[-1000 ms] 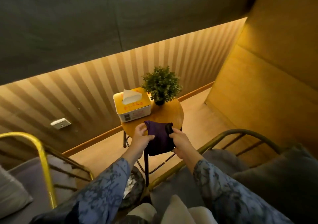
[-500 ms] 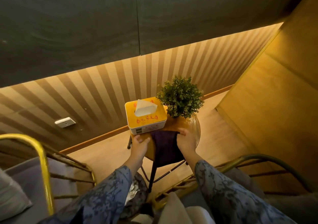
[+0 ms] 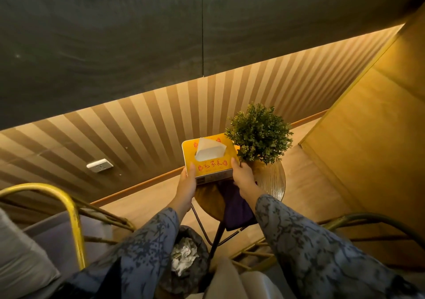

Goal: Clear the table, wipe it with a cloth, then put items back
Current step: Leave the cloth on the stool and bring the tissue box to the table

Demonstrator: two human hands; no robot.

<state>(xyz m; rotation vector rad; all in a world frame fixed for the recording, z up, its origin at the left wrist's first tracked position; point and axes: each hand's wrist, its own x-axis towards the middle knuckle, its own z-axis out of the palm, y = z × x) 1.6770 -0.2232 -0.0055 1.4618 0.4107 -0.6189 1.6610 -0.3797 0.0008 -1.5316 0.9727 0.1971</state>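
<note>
Two hands on the tissue box (image 3: pixel 210 155): left hand (image 3: pixel 186 185) grips its left end, thumb on the lid; right hand (image 3: pixel 243 176) holds the right end, fingers curled round the edge. Box at the table's (image 3: pixel 273 180) far-left part, touching the plant (image 3: pixel 258 134). Cloth (image 3: pixel 236 209) lies draped over the near table edge, below the box. Bin (image 3: pixel 186 252) on the floor below.

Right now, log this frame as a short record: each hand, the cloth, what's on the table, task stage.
left hand: grips the left end of the tissue box
right hand: grips the box's right end
purple cloth: lies on the round table, draped over its near edge, no hand on it
potted plant: stands on the table, beside the box
bin: on the floor, crumpled paper inside
task stage: clearing; box in both hands, plant not yet removed
</note>
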